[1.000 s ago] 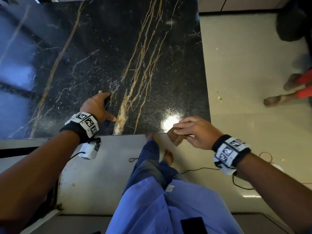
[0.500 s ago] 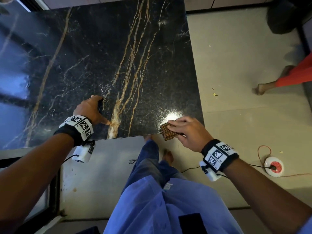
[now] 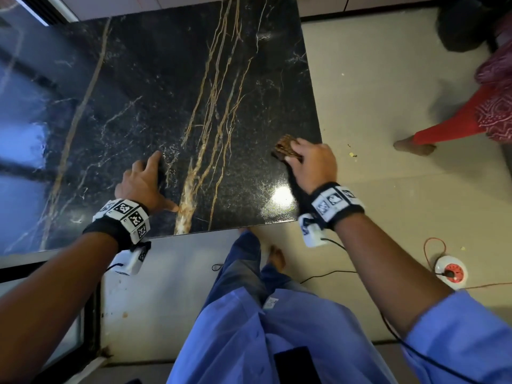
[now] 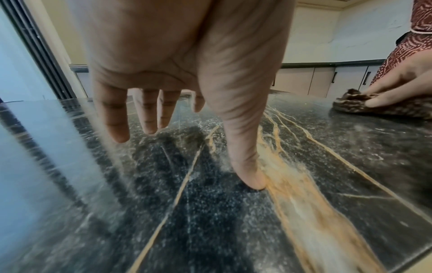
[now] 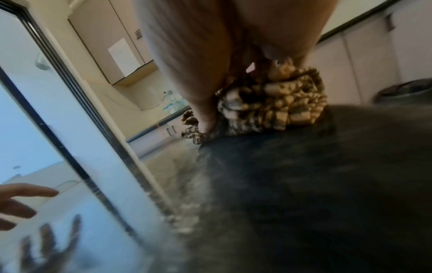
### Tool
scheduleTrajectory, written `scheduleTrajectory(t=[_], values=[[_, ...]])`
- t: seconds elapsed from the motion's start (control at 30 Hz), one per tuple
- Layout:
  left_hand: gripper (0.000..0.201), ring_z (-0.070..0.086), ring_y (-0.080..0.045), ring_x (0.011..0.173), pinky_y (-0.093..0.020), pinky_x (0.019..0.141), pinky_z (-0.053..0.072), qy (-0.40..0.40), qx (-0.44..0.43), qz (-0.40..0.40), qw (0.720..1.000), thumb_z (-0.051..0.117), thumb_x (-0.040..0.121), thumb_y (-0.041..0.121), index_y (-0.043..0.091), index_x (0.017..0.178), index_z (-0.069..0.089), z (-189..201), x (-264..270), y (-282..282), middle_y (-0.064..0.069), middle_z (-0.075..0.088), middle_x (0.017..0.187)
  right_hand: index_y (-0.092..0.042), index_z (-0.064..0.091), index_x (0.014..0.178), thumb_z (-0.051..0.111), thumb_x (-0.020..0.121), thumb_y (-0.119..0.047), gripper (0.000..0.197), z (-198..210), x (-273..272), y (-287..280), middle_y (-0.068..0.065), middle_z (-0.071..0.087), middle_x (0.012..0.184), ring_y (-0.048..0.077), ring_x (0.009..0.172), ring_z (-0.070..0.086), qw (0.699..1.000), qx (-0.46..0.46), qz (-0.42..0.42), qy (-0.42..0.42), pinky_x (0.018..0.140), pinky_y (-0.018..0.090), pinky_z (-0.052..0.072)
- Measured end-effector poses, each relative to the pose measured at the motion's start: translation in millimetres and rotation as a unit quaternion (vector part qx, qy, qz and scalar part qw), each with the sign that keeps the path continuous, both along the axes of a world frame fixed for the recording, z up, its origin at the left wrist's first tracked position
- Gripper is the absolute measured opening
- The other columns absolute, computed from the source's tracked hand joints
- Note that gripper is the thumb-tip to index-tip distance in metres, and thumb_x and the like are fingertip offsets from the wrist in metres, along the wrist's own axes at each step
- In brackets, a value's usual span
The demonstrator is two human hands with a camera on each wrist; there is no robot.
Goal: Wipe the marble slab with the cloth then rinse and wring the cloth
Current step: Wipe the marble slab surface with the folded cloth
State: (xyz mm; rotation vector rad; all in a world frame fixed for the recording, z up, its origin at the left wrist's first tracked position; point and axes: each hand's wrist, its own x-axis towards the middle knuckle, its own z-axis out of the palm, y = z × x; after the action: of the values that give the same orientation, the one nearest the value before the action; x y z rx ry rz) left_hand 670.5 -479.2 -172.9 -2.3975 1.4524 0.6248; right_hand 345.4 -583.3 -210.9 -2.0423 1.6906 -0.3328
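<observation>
I am logging: right hand (image 3: 311, 159) bunching cloth (image 3: 286, 148) in its grip near slab (image 3: 166, 92) right edge, wiping | left hand (image 3: 144, 181) splayed, holding nothing, thumb bracing, I am judging.

right hand (image 3: 311, 162) + cloth (image 3: 286, 149): near edge → farther up slab (image 3: 166, 79) | left fingers spread

Home kitchen — cabinet doors (image 4: 322, 81) under dark counter edge (image 4: 327, 64), polished marble slab (image 3: 171, 106) (tiled floor (image 3: 374, 106)).
</observation>
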Motion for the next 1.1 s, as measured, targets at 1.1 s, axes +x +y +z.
scheduleTrajectory(t=[1.1], values=[[0.130, -0.006, -0.029, 0.147, -0.065, 0.110, 0.016, 0.098, -0.016, -0.065, 0.993, 0.089, 0.048, 0.048, 0.032, 0.150, 0.010, -12.7, 53.0, -146.3, -0.003, -0.005, 0.161, -0.016, 0.043, 0.141, 0.048, 0.095, -0.004, 0.048, -10.4, 222.9, -157.3, 0.006, 0.038, 0.153, 0.034, 0.131, 0.046, 0.958, -0.025, 0.268, 0.095, 0.099, 0.048, 0.048]])
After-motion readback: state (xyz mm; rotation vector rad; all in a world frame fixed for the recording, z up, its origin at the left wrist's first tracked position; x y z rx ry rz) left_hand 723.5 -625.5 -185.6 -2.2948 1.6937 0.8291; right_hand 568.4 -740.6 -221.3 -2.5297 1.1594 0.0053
